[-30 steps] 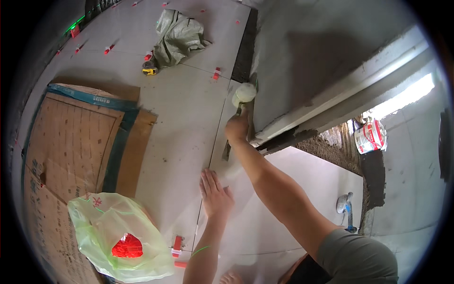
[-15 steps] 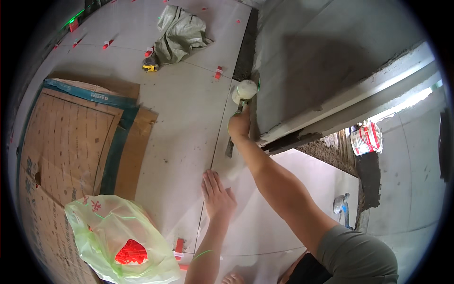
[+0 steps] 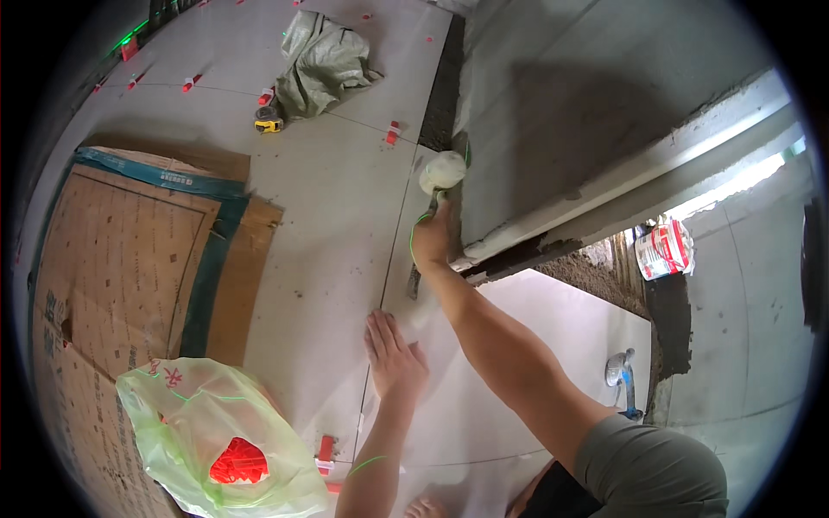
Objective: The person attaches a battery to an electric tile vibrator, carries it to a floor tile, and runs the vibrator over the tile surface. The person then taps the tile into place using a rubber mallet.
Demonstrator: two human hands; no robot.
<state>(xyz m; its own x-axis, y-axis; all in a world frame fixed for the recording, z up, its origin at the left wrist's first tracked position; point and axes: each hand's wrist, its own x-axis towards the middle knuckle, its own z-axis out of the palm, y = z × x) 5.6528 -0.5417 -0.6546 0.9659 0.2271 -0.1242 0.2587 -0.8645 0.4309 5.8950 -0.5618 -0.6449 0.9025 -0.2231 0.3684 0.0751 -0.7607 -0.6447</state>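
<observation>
My right hand (image 3: 434, 237) is wrapped around the handle of a mallet (image 3: 442, 173) with a round, pale head. The mallet head is over the far end of a narrow light tile (image 3: 404, 224), close to the grey wall, and the handle's end points back toward me. Whether the head touches the tile, I cannot tell. My left hand (image 3: 396, 358) lies flat on the pale tiles beside the joint line, its fingers stretched out and holding nothing.
Left of me are a flattened cardboard box (image 3: 129, 250) and a plastic bag (image 3: 285, 457) of red pieces. A tape measure (image 3: 268, 121) and woven sack (image 3: 324, 69) lie farther off. Red clips (image 3: 393, 132) sit along the joints. A tub (image 3: 664, 250) and suction-cup tool (image 3: 620, 371) are right.
My right hand and the mallet have come slightly nearer to me. My left hand stays flat in the same place, and the whole view has shifted a little.
</observation>
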